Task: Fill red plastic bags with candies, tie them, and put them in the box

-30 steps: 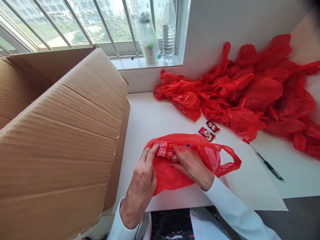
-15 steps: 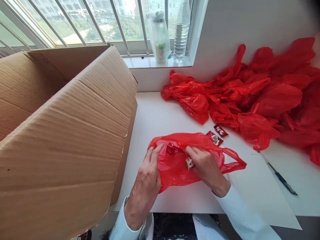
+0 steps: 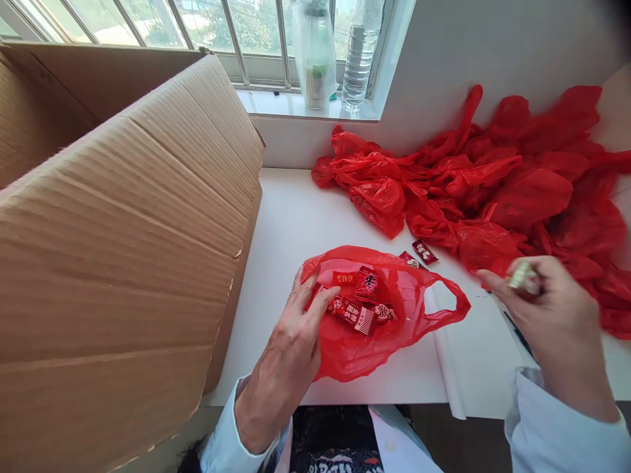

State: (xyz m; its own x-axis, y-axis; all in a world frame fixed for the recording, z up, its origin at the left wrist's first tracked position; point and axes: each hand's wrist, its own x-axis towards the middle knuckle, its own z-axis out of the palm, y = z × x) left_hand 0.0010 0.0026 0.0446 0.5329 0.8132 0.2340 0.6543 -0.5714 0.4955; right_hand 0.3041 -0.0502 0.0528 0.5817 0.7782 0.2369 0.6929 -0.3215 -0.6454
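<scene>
A red plastic bag (image 3: 355,358) lies on the white table with its mouth spread. Inside it are several red-wrapped snacks (image 3: 367,284), one with a barcode showing. My left hand (image 3: 283,348) grips the bag's left rim, its thumb and a finger reaching over the edge. My right hand (image 3: 562,315) is raised off to the right, apart from the bag. Between its fingers is a small wrapped candy (image 3: 525,281) in a pale gold-green wrapper, blurred by motion. Two dark red packets (image 3: 424,251) rest just behind the bag, one partly covered by it.
A big open cardboard box (image 3: 148,263) fills the left side. Crumpled red plastic bags (image 3: 493,190) are heaped at the back right. White paper (image 3: 473,368) and a partly hidden pen (image 3: 520,338) lie on the right. A water bottle (image 3: 359,62) stands on the windowsill (image 3: 276,105).
My right hand has come out of the bag and swung right, carrying the small candy. The bag's mouth now shows the snacks inside. The left hand stays at the rim.
</scene>
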